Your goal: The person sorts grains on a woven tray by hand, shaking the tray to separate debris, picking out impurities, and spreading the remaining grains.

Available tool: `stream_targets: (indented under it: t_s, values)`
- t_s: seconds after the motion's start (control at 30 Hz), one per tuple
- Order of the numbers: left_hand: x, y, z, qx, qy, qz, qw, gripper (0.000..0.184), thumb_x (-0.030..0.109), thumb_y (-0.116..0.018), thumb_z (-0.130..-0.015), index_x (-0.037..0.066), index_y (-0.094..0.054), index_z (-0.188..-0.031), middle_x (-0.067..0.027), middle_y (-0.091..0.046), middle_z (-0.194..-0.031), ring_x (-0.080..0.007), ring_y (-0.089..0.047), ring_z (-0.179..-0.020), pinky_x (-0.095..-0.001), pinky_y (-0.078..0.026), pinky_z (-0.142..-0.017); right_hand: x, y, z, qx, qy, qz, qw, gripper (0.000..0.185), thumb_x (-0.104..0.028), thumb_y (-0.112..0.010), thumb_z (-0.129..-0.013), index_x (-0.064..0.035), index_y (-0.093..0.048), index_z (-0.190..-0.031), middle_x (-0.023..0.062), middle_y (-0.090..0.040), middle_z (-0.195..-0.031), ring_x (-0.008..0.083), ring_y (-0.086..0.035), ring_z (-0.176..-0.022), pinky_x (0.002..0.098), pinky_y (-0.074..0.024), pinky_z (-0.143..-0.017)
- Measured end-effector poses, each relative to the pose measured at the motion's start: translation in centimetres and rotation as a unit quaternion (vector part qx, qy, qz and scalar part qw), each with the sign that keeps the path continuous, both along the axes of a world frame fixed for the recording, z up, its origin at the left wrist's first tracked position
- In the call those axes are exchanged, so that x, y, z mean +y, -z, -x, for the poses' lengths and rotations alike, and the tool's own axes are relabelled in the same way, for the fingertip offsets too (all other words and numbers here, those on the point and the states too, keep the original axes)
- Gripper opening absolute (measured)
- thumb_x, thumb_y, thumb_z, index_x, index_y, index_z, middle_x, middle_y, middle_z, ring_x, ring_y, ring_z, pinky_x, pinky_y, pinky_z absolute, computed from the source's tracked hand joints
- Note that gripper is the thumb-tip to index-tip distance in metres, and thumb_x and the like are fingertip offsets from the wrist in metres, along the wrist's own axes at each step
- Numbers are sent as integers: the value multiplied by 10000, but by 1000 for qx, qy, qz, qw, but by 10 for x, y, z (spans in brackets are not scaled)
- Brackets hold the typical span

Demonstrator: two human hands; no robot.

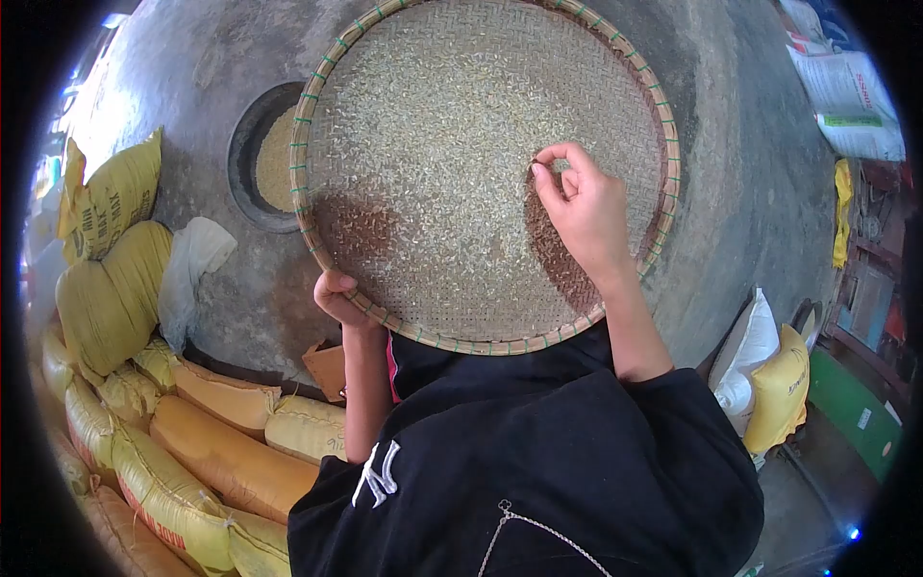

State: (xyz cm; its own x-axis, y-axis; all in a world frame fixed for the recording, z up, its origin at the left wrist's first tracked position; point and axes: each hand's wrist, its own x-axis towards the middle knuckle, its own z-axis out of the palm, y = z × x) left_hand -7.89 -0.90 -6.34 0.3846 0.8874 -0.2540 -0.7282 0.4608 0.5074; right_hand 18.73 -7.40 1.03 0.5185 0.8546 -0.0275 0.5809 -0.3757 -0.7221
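Observation:
A round woven winnowing tray (pixel 461 346), its rim bound with green ties, is spread with pale grain (pixel 433 125). My left hand (pixel 338 297) is closed around the tray's lower left rim, thumb on top. Over the tray's right half, my right hand (pixel 585 207) has its thumb and index fingertip pinched together; whatever may be between them is too small to make out. Dark shadows fall on the tray beneath the right hand and at the lower left.
A dark basin (pixel 252 207) holding grain stands on the concrete floor (pixel 231 67), partly behind the tray. Stacked yellow sacks (pixel 231 447) line the left. White sacks (pixel 851 101) lie at the upper right; a yellow sack (pixel 777 389) and a green panel (pixel 851 409) are lower right.

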Motion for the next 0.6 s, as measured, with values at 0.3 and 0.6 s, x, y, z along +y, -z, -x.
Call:
stream_targets:
  t_s: [0.3, 0.6]
  values:
    - [1, -5, -5, 77, -37, 20, 996, 741, 180, -472, -530, -62, -477, -1231, -219, -574, -1151, -364, -551, -1052, -427, -415, -975, 4, -3, 2, -21, -7, -2, 1000, 115, -161, -646, -854, -99, -576, -921, 54, -441, -469, 190, -456, -381, 336, -325, -402]
    - [2, -2, -3, 0, -10, 2, 1000, 702, 146, -477, -580, -83, -470, -1243, -249, -564, -1174, -386, -560, -1052, -433, -439, -965, 4, -4, 0, -15, -5, -4, 1000, 105, -165, -642, -857, -114, -587, -929, 65, -478, -488, 205, -490, -397, 345, -340, -410]
